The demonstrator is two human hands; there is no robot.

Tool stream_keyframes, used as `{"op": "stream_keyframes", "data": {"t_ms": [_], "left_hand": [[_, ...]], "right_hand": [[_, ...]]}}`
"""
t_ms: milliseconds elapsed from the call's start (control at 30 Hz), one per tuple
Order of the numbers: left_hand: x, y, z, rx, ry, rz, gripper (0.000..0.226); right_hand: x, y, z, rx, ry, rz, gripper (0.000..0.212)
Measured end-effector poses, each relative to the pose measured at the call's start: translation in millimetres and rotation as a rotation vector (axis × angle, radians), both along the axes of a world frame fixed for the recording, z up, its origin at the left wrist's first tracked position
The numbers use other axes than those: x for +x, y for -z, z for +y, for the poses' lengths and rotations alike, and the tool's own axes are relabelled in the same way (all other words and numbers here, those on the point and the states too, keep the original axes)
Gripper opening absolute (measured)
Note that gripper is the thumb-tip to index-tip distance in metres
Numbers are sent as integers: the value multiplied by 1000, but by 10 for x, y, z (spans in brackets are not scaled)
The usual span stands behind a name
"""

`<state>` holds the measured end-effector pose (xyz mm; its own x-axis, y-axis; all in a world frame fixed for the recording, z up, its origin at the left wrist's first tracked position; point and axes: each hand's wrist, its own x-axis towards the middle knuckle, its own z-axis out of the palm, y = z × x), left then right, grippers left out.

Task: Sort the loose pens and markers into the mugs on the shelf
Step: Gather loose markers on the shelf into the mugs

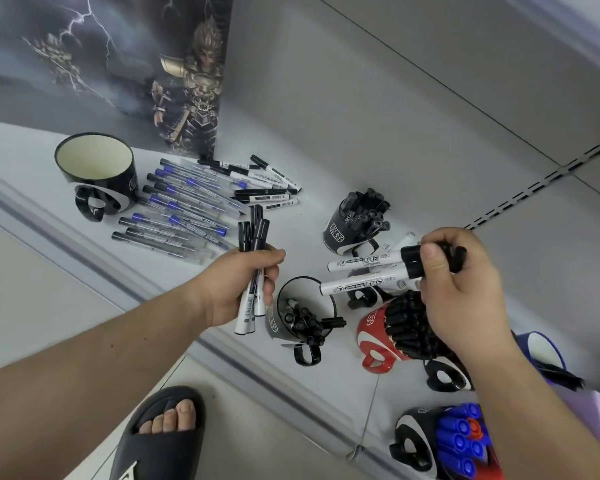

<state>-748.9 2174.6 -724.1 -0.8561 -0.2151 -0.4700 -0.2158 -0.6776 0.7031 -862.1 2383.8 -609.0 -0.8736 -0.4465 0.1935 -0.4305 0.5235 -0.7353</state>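
White shelf [326,140]; left hand [241,287] grips thin pens [252,268], right hand [461,289] thick markers [371,271].

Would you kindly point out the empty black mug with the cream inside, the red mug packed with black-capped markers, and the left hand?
Empty black mug with cream inside [130,183]: head view, outer wall.
Red mug packed with black-capped markers [373,327]: head view, red side.
Left hand [238,289]: head view, back of hand.
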Motion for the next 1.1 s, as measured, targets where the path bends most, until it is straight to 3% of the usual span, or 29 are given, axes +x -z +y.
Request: {"op": "stream_keyframes", "data": {"t_ms": [167,333,533,667,867,967,1100], "left_hand": [[-3,68,-22,5,-67,6,21],[18,93,16,-33,-55,1,24],[50,153,-4,-44,-29,2,25],[59,179,5,-72,-4,-3,24],[63,154,36,-121,31,-9,16],[83,137,25,-176,29,-23,7],[97,71,10,-146,-42,-22,3]], "right_hand": [[120,132,-41,138,-108,-7,29],[181,301,-106,254,-177,107,22],[129,332,-74,218,-160,142,27],[133,406,-40,349,-285,303,33],[204,442,-101,391,-336,345,40],[247,309,-89,323,-226,219,34],[320,84,-89,-99,138,-326,30]]}}
